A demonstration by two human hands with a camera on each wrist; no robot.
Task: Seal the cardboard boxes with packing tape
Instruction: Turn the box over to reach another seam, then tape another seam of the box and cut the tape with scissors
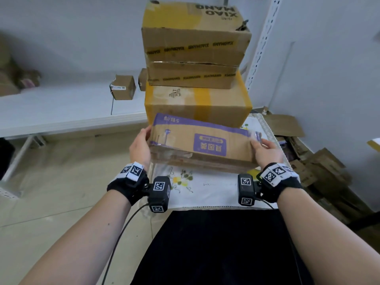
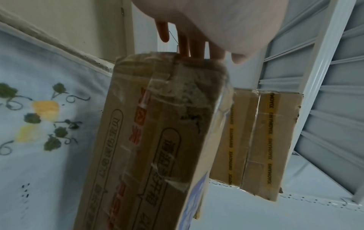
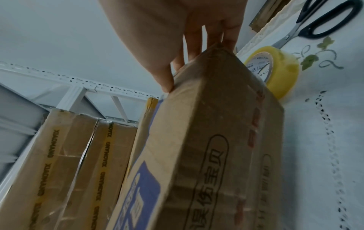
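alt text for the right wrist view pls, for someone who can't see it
The right hand holds one end of a flat brown cardboard box with purple print, fingers against its edge. Behind the box, a roll of yellow packing tape and black-handled scissors lie on a white embroidered tablecloth; taped boxes stand at left.

held box (image 1: pixel 197 145): showing brown cardboard, purple band and purple label, red and dark print underneath
stack (image 1: pixel 195 58): showing brown boxes, yellow tape strips carrying black XIAOMANG lettering
cloth (image 1: pixel 209 188): showing white, embroidered green leaves, yellow blooms, dark curling stems
tape roll (image 3: pixel 275 73): showing yellow, white printed core
scissors (image 3: pixel 323 23): showing black handles, silver blades
wristbands (image 1: pixel 131 177): showing black, carrying black-and-white square markers
shelf (image 1: pixel 61 112): showing white
small box (image 1: pixel 123 87): showing brown, white label
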